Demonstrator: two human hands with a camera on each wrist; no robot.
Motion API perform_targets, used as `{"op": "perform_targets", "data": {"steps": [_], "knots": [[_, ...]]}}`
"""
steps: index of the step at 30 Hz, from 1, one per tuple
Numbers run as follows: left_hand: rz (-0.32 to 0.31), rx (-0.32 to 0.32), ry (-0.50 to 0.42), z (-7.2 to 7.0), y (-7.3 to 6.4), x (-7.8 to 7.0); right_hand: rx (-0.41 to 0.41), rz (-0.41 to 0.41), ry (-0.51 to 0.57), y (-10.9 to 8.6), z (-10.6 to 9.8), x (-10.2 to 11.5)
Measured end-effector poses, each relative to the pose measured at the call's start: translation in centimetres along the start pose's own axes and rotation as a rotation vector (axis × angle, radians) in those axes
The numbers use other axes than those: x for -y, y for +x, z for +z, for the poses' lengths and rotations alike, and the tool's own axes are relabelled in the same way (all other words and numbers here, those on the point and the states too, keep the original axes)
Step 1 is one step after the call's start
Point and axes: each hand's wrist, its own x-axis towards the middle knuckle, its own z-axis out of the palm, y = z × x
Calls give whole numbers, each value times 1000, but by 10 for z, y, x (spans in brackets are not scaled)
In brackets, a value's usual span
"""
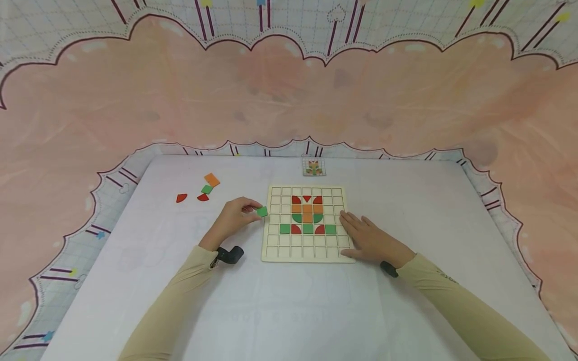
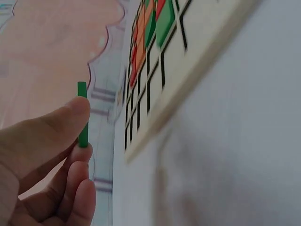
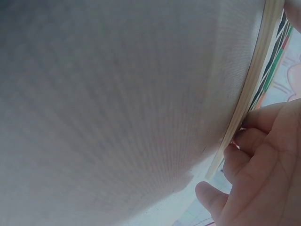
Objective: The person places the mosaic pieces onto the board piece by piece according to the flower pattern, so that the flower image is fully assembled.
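Observation:
My left hand (image 1: 236, 216) pinches a green square tile (image 1: 262, 211) between thumb and fingers, just off the left edge of the gridded wooden board (image 1: 276, 248). The left wrist view shows that tile (image 2: 83, 134) edge-on, upright and raised beside the board. My right hand (image 1: 372, 238) rests along the board's right edge with its fingers extended and its thumb on the lower right border. In the right wrist view, the fingers (image 3: 263, 141) lie against the board's side. Red, orange and green tiles form a flower-like pattern on the grid, with a green tile (image 1: 285, 228) at the pattern's left end.
Loose pieces lie on the white table (image 1: 289, 311) to the left: an orange tile (image 1: 212, 179), a green tile (image 1: 207, 189), a red piece (image 1: 203, 197) and another red piece (image 1: 181, 198). Behind the board is a small pattern card (image 1: 313, 167).

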Motion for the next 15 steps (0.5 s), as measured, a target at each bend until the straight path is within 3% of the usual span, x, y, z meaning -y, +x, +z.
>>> {"op": "perform_targets", "data": {"steps": [9, 15], "knots": [[50, 97, -116, 40, -2, -30, 0, -7, 5, -1, -2, 0], [126, 161, -105, 58, -3, -45, 6, -6, 0, 1, -3, -1]]}}
